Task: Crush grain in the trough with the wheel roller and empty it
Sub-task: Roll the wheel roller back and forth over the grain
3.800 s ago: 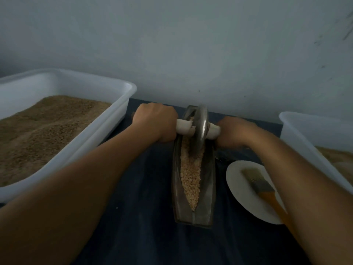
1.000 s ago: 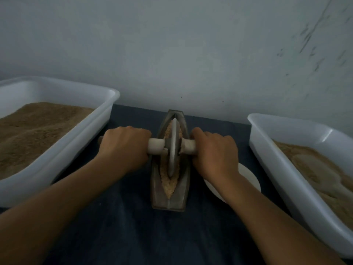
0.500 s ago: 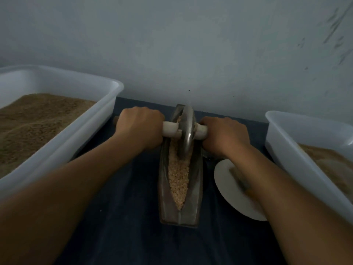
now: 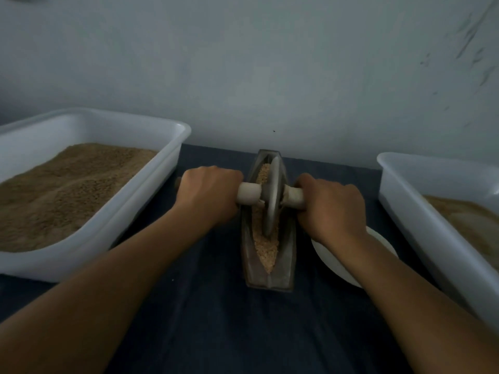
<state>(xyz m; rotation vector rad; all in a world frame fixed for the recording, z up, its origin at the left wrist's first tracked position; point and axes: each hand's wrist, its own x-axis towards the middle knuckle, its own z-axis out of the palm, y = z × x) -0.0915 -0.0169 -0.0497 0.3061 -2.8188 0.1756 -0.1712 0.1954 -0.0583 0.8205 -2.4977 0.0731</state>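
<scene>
A narrow dark metal trough (image 4: 253, 268) lies lengthwise on the dark cloth, pale crushed grain (image 4: 267, 251) in its groove. The metal wheel roller (image 4: 271, 201) stands upright in the groove at the trough's middle, on a pale axle handle. My left hand (image 4: 209, 197) grips the left end of the handle. My right hand (image 4: 330, 207) grips the right end. Grain shows both behind and in front of the wheel.
A white tub (image 4: 116, 220) with brown grain stands at the left. Another white tub (image 4: 421, 211) with brown material stands at the right. A white plate (image 4: 332, 259) lies beside the trough under my right forearm. A pale wall rises right behind the table.
Over the last second the wheel rolled to the trough's far end and has now come back toward me to the middle. Both hands kept their grip on the handle.
</scene>
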